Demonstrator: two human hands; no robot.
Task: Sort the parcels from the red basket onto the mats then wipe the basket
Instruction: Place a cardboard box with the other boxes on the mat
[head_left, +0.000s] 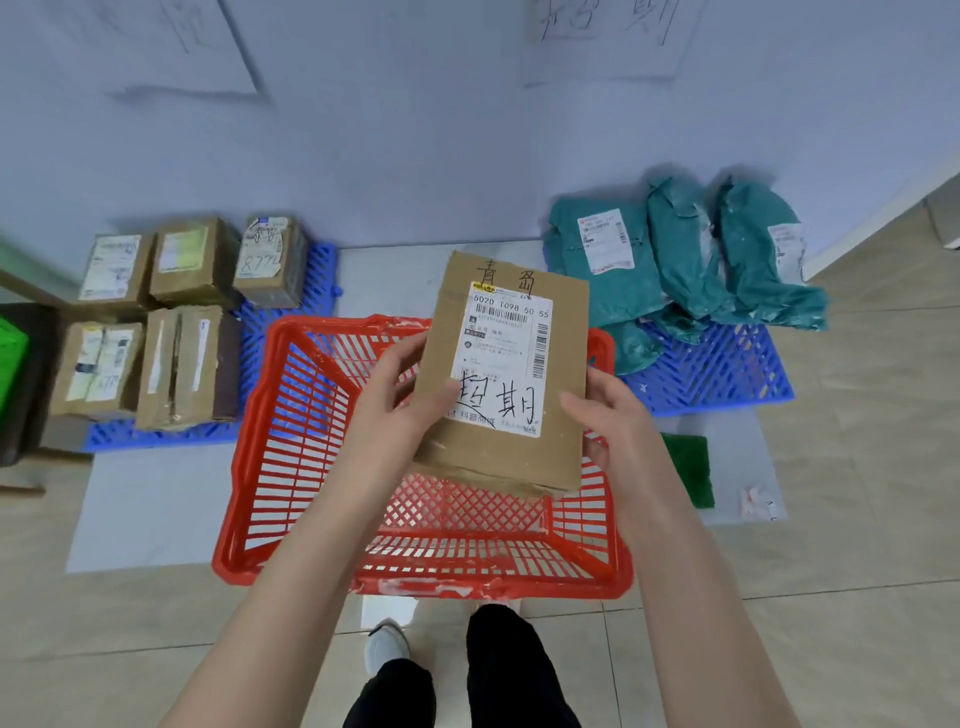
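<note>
Grip: the cardboard parcel (506, 374) is held by both hands. The left hand (395, 400) is clamped on its left edge, with the thumb pressed onto the label (511, 332). The right hand (610, 415) is closed round the lower right edge, with the thumb laid on the front.
Parcel: a flat brown packet is held tilted in the air above the red basket (291, 467), label side up. Black handwritten characters are seen on the label and on the cardboard above it.
Basket: it is set on a grey sheet (150, 509) on the tiled floor (857, 519), between the two blue mats. Its mesh bottom is seen below the parcel, and white smears are seen on the near rim.
Left mat (283, 332): five brown boxes (189, 262) are set on it in two rows, three behind and two in front.
Right mat (722, 374): several teal bags (685, 260) are piled on it, overlapped, some with white labels.
Cloth: a green cloth (691, 467) is laid on the grey sheet just right of the basket, near the front edge of the right mat. A small white and pink item (756, 501) is seen beside it; what it is cannot be told.
Wall: two sheets of paper (608, 41) with handwriting are fixed above the mats, too blurred to be read.
Person: dark trouser legs and one pale shoe (387, 649) are seen on the tiles below the basket.
</note>
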